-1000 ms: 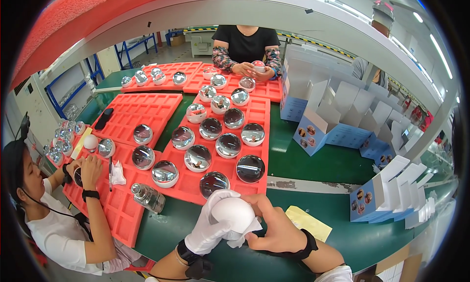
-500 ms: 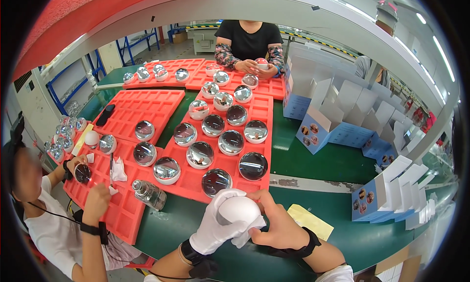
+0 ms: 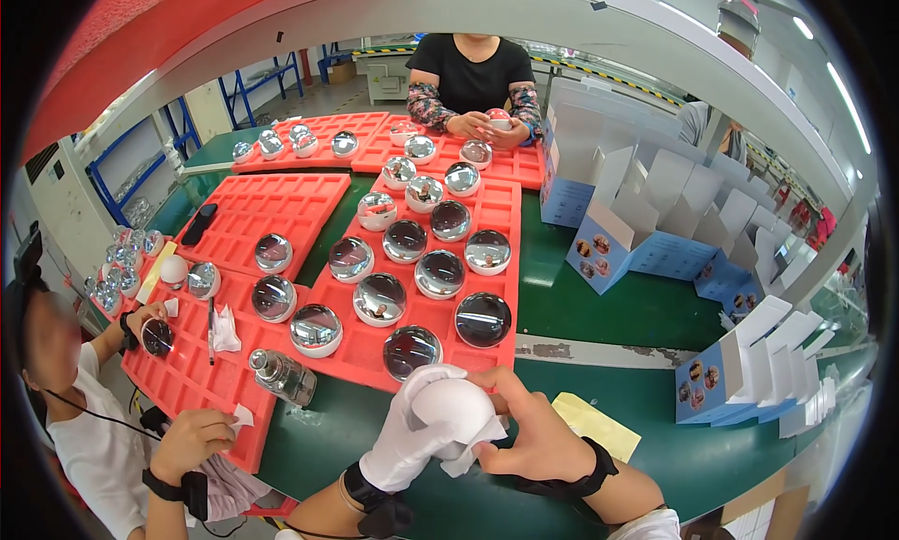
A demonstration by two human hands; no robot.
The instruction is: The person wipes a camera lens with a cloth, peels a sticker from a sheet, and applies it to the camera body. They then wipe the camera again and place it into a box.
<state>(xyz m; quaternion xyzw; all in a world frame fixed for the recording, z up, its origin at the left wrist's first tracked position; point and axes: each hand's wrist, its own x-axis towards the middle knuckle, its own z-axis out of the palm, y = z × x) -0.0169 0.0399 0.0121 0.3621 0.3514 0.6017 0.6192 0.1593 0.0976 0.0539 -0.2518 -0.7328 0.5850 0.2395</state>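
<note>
My left hand [image 3: 405,442], in a white glove, cups a round white dome-shaped piece [image 3: 454,408] low in the middle of the view. My bare right hand [image 3: 534,435] grips the same piece from the right, with a white cloth [image 3: 473,451] bunched under it. Both hands hover over the green table [image 3: 618,306], just in front of a red tray [image 3: 370,348] that holds several shiny mirrored domes such as the nearest one [image 3: 411,350].
A person at my left sits at more red trays [image 3: 187,381] with a small metal cylinder [image 3: 283,375] nearby. Another person in black [image 3: 473,72] works at the far end. Open blue and white boxes [image 3: 637,240] stand on the right, and a yellow pad [image 3: 595,426] lies beside my right hand.
My hands stay on the white piece, turning it slightly. The person at my left has lowered one hand from the tray to the table's near edge.
</note>
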